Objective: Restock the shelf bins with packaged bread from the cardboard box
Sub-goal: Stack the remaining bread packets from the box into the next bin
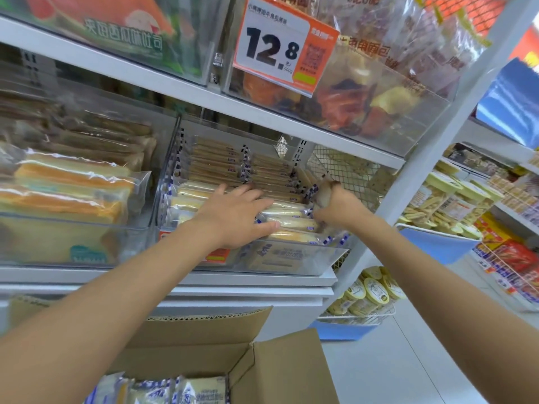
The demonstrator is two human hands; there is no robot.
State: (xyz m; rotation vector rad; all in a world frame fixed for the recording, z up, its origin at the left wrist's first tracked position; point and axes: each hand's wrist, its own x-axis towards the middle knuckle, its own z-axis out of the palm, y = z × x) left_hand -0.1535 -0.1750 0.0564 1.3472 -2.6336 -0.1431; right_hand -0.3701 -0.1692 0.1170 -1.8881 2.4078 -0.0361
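Observation:
A clear plastic shelf bin (294,262) on the middle shelf holds rows of packaged bread (221,161) in blue-and-white wrappers. My left hand (236,217) lies flat on the front packs, fingers spread and pressing on them. My right hand (335,204) is at the bin's right end, fingers curled around the end of a bread pack (291,221). Below, an open cardboard box (262,365) holds more bread packs (201,389) standing on edge.
A neighbouring bin (67,252) to the left holds orange-striped toast packs. The upper shelf carries bins and a price tag reading 12.8 (280,48). A white shelf post (420,170) stands right of the bin. Baskets of yellow cups (367,295) sit low on the right.

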